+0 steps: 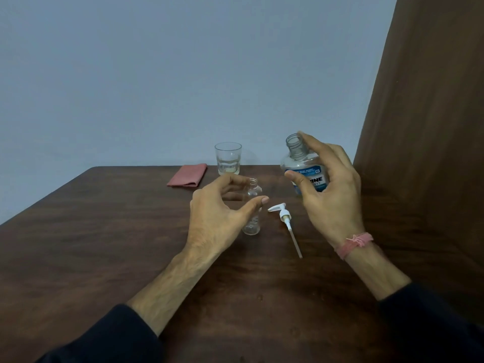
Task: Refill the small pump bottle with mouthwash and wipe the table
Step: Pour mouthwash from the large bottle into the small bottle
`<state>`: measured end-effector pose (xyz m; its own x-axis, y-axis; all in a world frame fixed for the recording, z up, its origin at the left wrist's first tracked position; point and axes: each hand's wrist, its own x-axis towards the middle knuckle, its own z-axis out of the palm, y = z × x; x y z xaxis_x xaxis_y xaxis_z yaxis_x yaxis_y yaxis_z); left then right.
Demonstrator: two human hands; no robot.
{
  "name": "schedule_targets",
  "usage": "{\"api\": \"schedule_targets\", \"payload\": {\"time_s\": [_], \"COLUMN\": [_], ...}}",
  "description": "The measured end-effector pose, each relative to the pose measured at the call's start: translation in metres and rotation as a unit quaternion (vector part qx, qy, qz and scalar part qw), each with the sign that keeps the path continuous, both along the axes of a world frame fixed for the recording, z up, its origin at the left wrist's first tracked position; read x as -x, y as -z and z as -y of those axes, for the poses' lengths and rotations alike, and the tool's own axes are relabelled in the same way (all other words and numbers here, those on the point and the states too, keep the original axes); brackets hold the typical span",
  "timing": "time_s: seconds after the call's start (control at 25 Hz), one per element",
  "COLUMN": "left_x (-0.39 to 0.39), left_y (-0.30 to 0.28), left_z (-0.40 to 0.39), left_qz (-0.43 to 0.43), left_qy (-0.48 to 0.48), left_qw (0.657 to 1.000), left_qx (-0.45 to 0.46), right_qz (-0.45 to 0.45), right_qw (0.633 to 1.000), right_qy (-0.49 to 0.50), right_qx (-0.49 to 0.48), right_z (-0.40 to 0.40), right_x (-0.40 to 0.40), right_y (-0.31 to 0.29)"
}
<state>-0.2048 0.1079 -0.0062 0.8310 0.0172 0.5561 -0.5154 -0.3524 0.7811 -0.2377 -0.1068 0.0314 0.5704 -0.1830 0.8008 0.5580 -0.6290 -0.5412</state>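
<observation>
A small clear pump bottle (252,205) stands uncapped at the middle of the brown table (104,231). My left hand (222,213) is cupped around the bottle, thumb in front and fingers behind its neck, with gaps showing. Just to its right lies the white pump head (284,214) with its long tube. Further right is the mouthwash bottle (301,163), cap off, with a blue label. My right hand (330,184) has spread fingers around it, thumb over the label and forefinger by the neck. Whether either hand touches its bottle is unclear.
A clear drinking glass (228,158) with a little liquid stands near the table's far edge. A folded pink cloth (188,175) lies to the left of the glass. A brown curtain (432,127) hangs along the right side, and a pale wall rises behind the table.
</observation>
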Motion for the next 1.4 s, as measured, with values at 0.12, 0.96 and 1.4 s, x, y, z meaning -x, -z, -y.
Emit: {"api": "schedule_targets", "payload": {"time_s": [0.12,0.96,1.4], "left_x": [0.0,0.003,0.006], "left_y": [0.001,0.006,0.004], "left_z": [-0.002,-0.001,0.001], "left_qz": [-0.01,-0.021,-0.021], "left_qy": [0.007,0.038,0.039], "left_qw": [1.0,0.998,0.997], "left_qx": [0.016,0.056,0.06], "right_qz": [0.025,0.02,0.045], "right_qw": [0.996,0.959,0.943], "right_qy": [0.041,0.131,0.171], "right_qx": [0.073,0.252,0.282], "right_z": [-0.009,-0.012,-0.01], "right_x": [-0.013,-0.017,-0.019], "right_y": [-0.002,0.026,0.025]}}
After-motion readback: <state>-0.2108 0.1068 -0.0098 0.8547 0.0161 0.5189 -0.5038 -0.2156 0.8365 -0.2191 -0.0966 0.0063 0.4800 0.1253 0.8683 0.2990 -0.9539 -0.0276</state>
